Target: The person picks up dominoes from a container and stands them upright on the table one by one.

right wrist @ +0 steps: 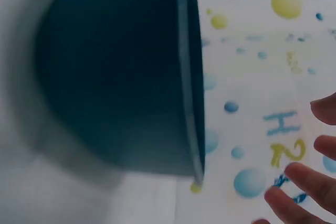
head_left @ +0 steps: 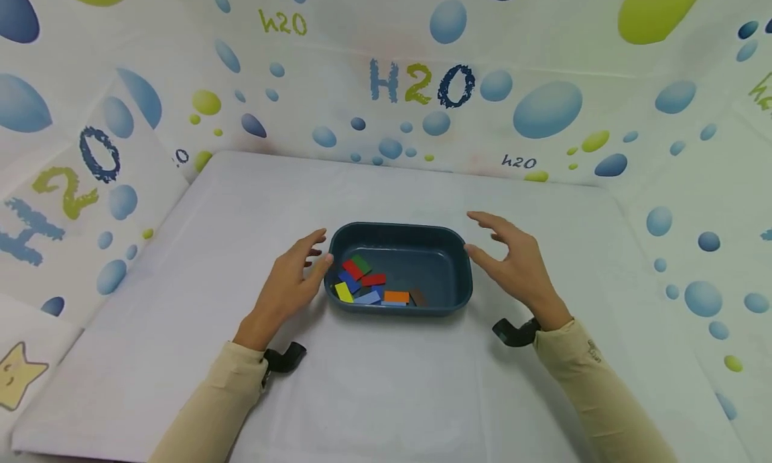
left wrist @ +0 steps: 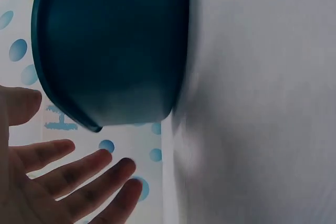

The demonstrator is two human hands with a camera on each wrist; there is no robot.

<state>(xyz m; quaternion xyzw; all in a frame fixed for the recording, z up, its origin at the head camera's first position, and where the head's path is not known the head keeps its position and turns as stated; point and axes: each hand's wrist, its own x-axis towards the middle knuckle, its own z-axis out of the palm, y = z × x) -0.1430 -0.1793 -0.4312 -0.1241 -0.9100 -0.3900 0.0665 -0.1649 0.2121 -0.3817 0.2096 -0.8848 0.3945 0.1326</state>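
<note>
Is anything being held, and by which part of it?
Nothing is held: the left grip and right grip are at opposite ends of the tub, neither closed round it.

I see only parts of some overlapped blocks [head_left: 378,290] between left hand [head_left: 289,282] and right hand [head_left: 520,267]; behind them, sleeves [head_left: 211,399] are cut off.

Soft, even light fills the head view, with faint shadows on the white table [head_left: 374,396] and a dull sheen inside the blue tray [head_left: 416,269]; the wrist views are dimmer, the tray sinking nearly to black, its left side blurred in the right wrist's
</note>
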